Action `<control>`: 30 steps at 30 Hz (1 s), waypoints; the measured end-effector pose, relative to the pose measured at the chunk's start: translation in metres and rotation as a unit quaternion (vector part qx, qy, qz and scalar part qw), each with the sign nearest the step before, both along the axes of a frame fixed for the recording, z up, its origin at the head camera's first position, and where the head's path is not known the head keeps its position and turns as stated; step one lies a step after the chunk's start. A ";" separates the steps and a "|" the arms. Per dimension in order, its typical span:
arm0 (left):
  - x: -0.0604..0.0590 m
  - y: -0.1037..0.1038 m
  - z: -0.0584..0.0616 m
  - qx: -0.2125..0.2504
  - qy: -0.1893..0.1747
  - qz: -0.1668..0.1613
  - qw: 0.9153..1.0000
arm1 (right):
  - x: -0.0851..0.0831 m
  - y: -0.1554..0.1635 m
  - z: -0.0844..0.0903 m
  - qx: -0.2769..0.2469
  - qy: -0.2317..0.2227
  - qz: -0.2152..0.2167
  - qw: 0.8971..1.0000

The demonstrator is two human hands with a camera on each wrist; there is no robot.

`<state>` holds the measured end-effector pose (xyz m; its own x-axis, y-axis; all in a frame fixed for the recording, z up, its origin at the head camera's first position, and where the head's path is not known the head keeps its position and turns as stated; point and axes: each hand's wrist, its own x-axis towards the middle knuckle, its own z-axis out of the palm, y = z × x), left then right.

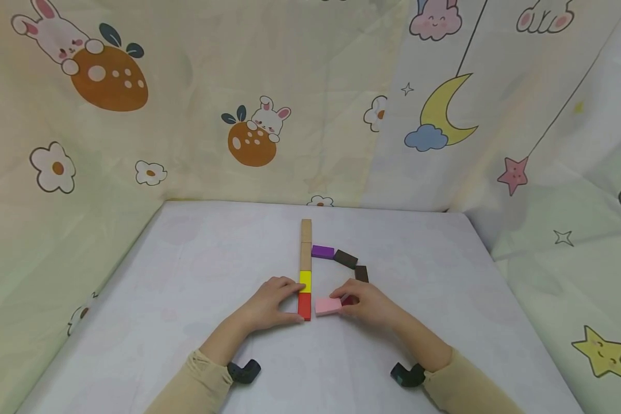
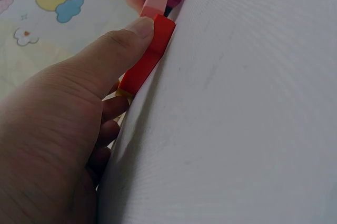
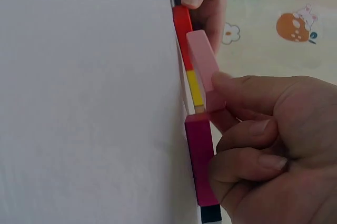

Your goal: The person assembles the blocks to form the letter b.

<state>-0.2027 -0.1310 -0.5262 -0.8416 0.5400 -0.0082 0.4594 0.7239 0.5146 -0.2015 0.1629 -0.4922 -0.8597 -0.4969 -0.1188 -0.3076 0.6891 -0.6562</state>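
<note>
On the white table stands a straight column of blocks: two natural wood blocks [image 1: 306, 244], a yellow block [image 1: 305, 280] and a red block [image 1: 304, 307]. My left hand [image 1: 271, 305] lies along its left side, thumb at the red block's near end and index fingertip on the yellow block. Between thumb and fingers, my right hand [image 1: 368, 305] pinches a pink block [image 3: 204, 66] just right of the red one. A magenta block [image 3: 201, 161], mostly hidden by the right hand in the head view, lies close beside those fingers.
A purple block [image 1: 323, 252] touches or nearly touches the column's right side. Two dark brown blocks [image 1: 346, 259] continue the curve from it down towards my right hand. Cartoon-printed cloth [image 1: 196, 86] hangs behind and at both sides of the table.
</note>
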 end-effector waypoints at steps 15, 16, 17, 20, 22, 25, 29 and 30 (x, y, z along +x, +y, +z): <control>0.000 0.000 0.001 0.000 0.000 0.001 1.000 | 0.006 -0.009 -0.002 0.039 0.026 -0.003 0.999; 0.000 0.000 0.001 0.000 0.000 0.001 1.000 | 0.006 -0.009 -0.003 0.041 0.029 -0.004 0.999; 0.000 0.000 0.001 -0.001 0.001 0.001 1.000 | 0.005 -0.009 -0.004 0.044 0.030 -0.006 0.999; 0.000 0.000 0.000 0.001 0.002 0.000 1.000 | 0.005 -0.010 -0.005 0.048 0.030 -0.012 0.998; 0.000 0.000 0.000 0.003 0.003 -0.001 1.000 | 0.005 -0.010 -0.006 0.050 0.031 -0.016 0.998; 0.000 0.000 0.000 0.003 0.005 -0.001 1.000 | 0.006 -0.011 -0.006 0.055 0.035 -0.019 0.998; 0.000 0.000 -0.001 0.002 0.007 -0.001 1.000 | 0.008 -0.013 -0.004 0.059 0.043 -0.022 0.997; -0.001 0.000 -0.001 0.002 0.007 -0.001 1.000 | 0.009 -0.013 -0.003 0.061 0.046 -0.022 0.997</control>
<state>-0.2033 -0.1307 -0.5270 -0.8404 0.5420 0.0055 0.4685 0.7213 0.5102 -0.1928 0.1496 -0.4954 -0.8901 -0.4455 -0.0963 -0.3302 0.7758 -0.5376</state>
